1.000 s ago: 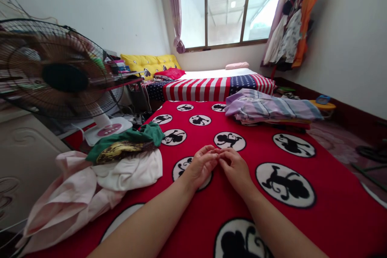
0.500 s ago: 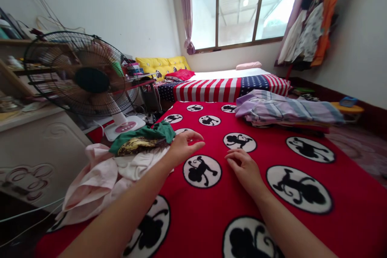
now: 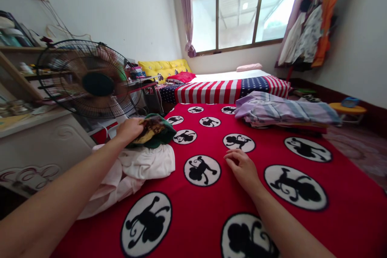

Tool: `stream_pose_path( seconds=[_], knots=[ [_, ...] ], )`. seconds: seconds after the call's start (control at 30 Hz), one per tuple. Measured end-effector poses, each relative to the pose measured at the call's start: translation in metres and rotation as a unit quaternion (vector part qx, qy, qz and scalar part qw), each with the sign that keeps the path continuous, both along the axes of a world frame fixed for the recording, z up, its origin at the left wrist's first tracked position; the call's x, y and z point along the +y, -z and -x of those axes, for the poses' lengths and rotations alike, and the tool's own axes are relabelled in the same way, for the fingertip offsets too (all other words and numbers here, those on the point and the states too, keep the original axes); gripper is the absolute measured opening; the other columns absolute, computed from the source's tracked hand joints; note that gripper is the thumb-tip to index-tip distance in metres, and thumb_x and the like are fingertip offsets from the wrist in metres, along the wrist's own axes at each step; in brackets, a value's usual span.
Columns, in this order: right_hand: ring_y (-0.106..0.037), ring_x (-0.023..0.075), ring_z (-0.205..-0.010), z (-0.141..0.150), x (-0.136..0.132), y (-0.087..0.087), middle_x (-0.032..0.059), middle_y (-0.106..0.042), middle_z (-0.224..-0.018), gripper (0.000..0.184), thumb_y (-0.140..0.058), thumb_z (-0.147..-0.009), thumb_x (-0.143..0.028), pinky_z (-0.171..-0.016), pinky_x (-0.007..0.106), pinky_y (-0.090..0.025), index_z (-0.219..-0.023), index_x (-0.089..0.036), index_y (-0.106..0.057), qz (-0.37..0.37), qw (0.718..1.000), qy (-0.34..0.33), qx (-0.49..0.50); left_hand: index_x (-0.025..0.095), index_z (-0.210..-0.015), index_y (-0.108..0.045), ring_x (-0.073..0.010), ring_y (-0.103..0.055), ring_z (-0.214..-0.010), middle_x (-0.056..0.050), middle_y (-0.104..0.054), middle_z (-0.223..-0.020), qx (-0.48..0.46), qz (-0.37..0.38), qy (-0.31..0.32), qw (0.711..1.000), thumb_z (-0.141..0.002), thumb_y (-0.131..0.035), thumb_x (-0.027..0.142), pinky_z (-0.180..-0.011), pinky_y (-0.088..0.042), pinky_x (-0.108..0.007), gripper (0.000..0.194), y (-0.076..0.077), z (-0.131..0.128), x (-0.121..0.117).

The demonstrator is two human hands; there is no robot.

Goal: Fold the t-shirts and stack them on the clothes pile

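My left hand (image 3: pixel 129 129) is closed on a green garment with a yellow print (image 3: pixel 155 131), which lies on top of a heap of white and pink clothes (image 3: pixel 133 169) at the left edge of a red blanket with black monkey medallions (image 3: pixel 272 225). My right hand (image 3: pixel 242 166) rests palm down on the blanket near the middle, fingers loosely bent and holding nothing.
A stack of folded striped clothes (image 3: pixel 281 113) sits at the blanket's far right. A standing fan (image 3: pixel 90 80) and a white cabinet (image 3: pixel 42 141) are at the left. A bed with a flag-pattern cover (image 3: pixel 223 86) lies beyond, under the window. Clothes hang at the right wall.
My left hand left my right hand at the blanket's middle, swung left to the clothes heap and closed on the green garment. My right hand stayed on the blanket.
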State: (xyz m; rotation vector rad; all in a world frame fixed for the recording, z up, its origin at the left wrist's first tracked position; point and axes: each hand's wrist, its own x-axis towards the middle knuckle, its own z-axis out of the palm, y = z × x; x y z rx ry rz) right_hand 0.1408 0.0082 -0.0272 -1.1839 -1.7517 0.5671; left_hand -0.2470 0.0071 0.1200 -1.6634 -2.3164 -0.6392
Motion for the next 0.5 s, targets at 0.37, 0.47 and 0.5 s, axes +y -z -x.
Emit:
stream_pose_path(
  seconds=[0.37,0.47,0.5],
  knots=[
    [-0.065,0.0216,-0.092,-0.007,-0.010,-0.014,0.0062,-0.065,-0.116,0.047,-0.054,-0.083,-0.058,-0.078,0.035,-0.050,-0.116,-0.024,-0.058,0.102,0.902,0.026,0.418,0.022,-0.121,-0.065,-0.0248,-0.064,-0.096,-0.005,-0.069,-0.111,-0.111,-0.012,0.505,0.856,-0.069,-0.076,0.041,-0.085,-0.049,-0.030,0.057,-0.025,-0.199,-0.024],
    [-0.065,0.0255,-0.096,-0.014,-0.010,-0.018,0.0075,-0.070,-0.107,0.056,-0.049,-0.083,-0.065,-0.079,0.039,-0.052,-0.116,-0.021,-0.061,0.132,0.841,-0.009,0.524,0.024,-0.133,-0.055,-0.0249,-0.064,-0.096,-0.007,-0.067,-0.112,-0.155,0.125,0.573,0.795,-0.069,-0.077,0.047,-0.085,-0.049,-0.032,0.072,0.035,-0.229,-0.037],
    [-0.066,0.0263,-0.096,-0.017,-0.009,-0.017,0.0076,-0.071,-0.102,0.057,-0.050,-0.082,-0.065,-0.079,0.040,-0.053,-0.115,-0.020,-0.062,0.139,0.834,-0.014,0.533,0.023,-0.129,-0.059,-0.0244,-0.063,-0.096,-0.008,-0.067,-0.109,-0.181,0.127,0.556,0.801,-0.072,-0.075,0.046,-0.085,-0.049,-0.032,0.064,0.054,-0.233,-0.037]
  ],
)
